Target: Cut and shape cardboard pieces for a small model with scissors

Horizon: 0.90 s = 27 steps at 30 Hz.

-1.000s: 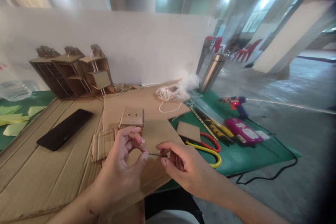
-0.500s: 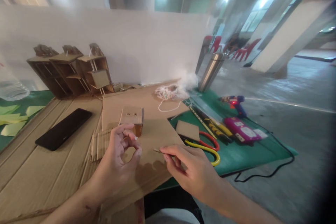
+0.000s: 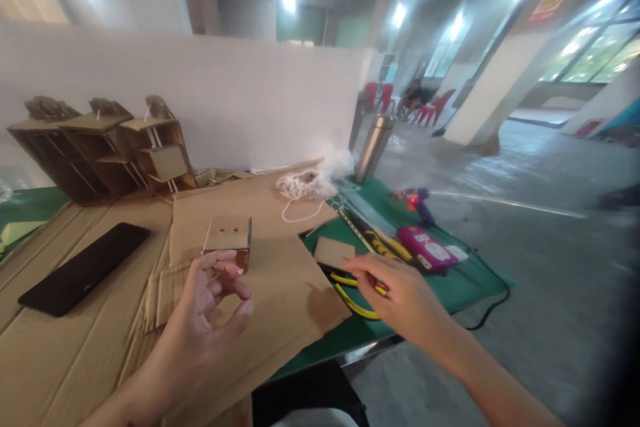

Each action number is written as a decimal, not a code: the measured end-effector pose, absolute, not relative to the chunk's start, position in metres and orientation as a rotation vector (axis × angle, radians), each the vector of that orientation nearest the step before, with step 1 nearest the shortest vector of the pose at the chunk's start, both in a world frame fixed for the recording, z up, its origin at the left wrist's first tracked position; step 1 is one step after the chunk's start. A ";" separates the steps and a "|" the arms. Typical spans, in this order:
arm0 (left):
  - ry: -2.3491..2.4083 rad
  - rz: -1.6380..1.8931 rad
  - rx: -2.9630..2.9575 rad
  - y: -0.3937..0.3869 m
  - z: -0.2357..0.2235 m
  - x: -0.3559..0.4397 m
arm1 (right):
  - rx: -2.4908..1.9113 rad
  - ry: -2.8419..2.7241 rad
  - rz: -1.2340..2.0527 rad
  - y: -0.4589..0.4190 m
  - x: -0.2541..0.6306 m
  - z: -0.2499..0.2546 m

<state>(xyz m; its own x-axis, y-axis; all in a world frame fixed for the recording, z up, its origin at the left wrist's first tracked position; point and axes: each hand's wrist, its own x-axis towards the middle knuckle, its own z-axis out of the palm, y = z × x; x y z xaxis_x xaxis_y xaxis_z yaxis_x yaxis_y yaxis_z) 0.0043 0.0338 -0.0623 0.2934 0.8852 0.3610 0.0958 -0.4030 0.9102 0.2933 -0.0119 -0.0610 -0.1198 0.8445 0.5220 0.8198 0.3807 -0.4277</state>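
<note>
My left hand hovers above the brown cardboard sheet, its fingers curled but thumb and fingertips apart. A tiny white speck shows at one fingertip; I cannot tell what it is. Just behind that hand stands a small cardboard box with two holes in its top. Over at the right, my right hand has thumb and forefinger pinched together at the edge of a small cardboard square. What the pinch holds, if anything, is hidden. Scissors with yellow and red handles lie partly beneath this hand.
A black phone lies at left, before several cardboard shelf models. Tangled white string and a steel flask are at the back. Cutters, a purple box and a glue gun sit at right.
My right hand has moved right, from over the cardboard sheet to the cardboard square and scissors. The small brown strip it pinched no longer shows. The view has turned right.
</note>
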 end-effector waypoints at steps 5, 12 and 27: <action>0.846 1.176 1.782 0.037 -0.066 0.004 | -1.760 -1.812 -0.095 -0.007 0.361 -0.068; 0.898 1.155 1.769 0.040 -0.072 0.000 | -2.045 -1.597 -0.096 0.004 0.421 -0.086; 0.907 1.118 1.860 0.037 -0.072 -0.006 | -2.196 -1.472 -0.194 0.023 0.449 -0.096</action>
<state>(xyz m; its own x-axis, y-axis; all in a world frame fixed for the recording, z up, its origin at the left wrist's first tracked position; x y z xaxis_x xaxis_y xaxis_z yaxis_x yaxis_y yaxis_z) -0.0059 0.0372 -0.0725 0.3611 0.8573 0.3669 0.1822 -0.4508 0.8739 0.4493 0.0232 -0.0963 0.4096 0.8314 0.3756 0.9002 -0.3017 -0.3139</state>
